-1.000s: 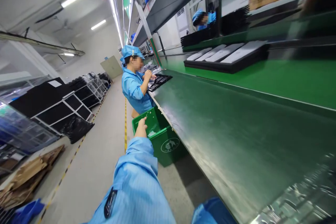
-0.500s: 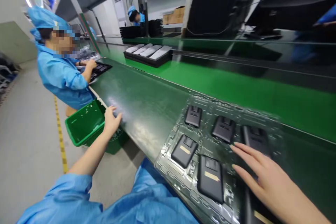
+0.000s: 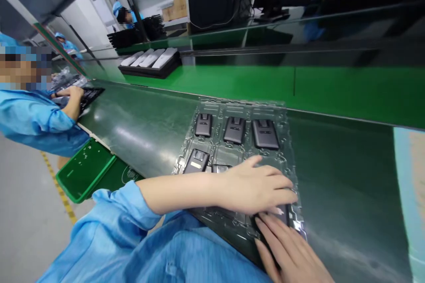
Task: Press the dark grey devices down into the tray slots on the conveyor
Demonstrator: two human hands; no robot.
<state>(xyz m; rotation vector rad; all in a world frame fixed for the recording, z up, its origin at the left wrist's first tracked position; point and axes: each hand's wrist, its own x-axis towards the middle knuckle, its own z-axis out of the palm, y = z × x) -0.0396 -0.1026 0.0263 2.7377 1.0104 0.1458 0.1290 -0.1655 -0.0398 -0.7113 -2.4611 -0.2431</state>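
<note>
A clear plastic tray (image 3: pixel 288 141) lies on the dark green conveyor belt (image 3: pixel 338 177) in front of me, with several dark grey devices (image 3: pixel 264 133) in its pockets. My left hand (image 3: pixel 255 185) reaches across the tray's near half, fingers stretched flat toward the near right pocket. My right hand (image 3: pixel 288 250) comes up from below, its fingers flat against a device at that same near right corner. Neither hand wraps round anything that I can see.
A co-worker in a blue coat (image 3: pixel 33 115) works at a black tray (image 3: pixel 88 95) further left on the belt. A green bin (image 3: pixel 86 172) stands on the floor beside the belt. A black tray of white parts (image 3: pixel 149 64) rests on the bright green strip behind.
My view has swung right and down onto the tray. My left hand left the green bin and belt edge and crossed over to the tray. My right hand slid nearer, to the near right corner.
</note>
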